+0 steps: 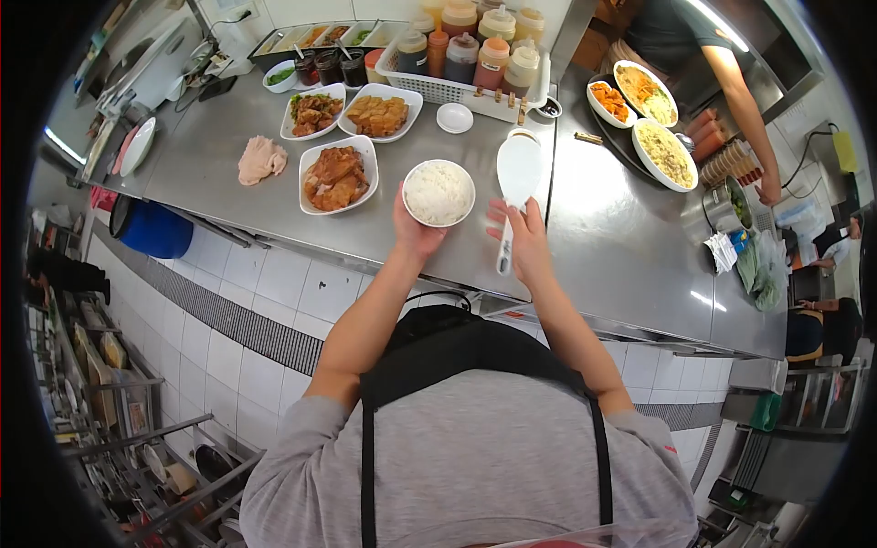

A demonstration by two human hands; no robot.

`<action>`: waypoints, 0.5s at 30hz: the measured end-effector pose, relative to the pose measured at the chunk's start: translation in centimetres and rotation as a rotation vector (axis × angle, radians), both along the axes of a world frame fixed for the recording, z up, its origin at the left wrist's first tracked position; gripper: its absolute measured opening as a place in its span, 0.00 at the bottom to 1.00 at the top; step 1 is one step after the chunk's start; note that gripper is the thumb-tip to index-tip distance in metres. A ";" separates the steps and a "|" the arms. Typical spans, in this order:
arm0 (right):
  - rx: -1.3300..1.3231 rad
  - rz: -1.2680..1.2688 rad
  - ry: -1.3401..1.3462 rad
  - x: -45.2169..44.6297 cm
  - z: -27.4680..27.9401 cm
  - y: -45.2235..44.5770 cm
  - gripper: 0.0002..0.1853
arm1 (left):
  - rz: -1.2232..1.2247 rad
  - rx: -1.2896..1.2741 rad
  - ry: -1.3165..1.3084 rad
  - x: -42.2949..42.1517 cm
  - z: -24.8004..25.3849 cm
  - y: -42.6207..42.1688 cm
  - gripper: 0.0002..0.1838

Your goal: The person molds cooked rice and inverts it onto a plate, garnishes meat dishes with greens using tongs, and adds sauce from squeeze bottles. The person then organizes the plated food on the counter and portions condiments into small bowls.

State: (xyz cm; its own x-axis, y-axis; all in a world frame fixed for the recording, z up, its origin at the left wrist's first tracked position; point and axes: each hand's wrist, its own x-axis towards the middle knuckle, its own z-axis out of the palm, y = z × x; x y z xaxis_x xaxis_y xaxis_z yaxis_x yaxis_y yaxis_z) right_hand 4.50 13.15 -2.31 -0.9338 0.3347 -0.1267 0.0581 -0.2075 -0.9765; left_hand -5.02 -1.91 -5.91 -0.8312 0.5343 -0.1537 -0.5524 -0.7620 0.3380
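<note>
My left hand [418, 228] is closed around the side of a white bowl of cooked rice [438, 193], above the steel counter's front edge. A white rice paddle [519, 169] is in my right hand [525, 236], blade pointing away from me. Fingertips show on the left of its handle, and the rest of the hand is on the right. Left of the bowl sits a white dish of browned meat [338, 178]. Behind it are a dish of fried pieces [379, 113] and a dish of meat with greens [312, 113].
A crumpled pink cloth [262, 160] lies at left. Sauce bottles fill a white basket [466, 87] at the back, near a small white saucer [455, 118]. Filled oval dishes [665, 155] stand at right, where another person's arm [754, 119] reaches towards a metal pot [728, 208].
</note>
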 end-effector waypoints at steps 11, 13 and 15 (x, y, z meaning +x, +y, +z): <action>-0.317 -0.151 0.049 -7.0 -4.2 -1.6 0.16 | 0.247 -1.778 0.760 -6.0 -4.2 -1.0 0.25; -0.331 -0.172 0.125 -8.2 -4.2 -1.8 0.18 | 0.229 -1.450 0.517 -5.9 -4.1 -1.3 0.22; -0.102 -0.286 0.244 -8.8 -4.4 -1.9 0.10 | 0.104 -1.104 0.336 -4.4 -3.5 -3.2 0.17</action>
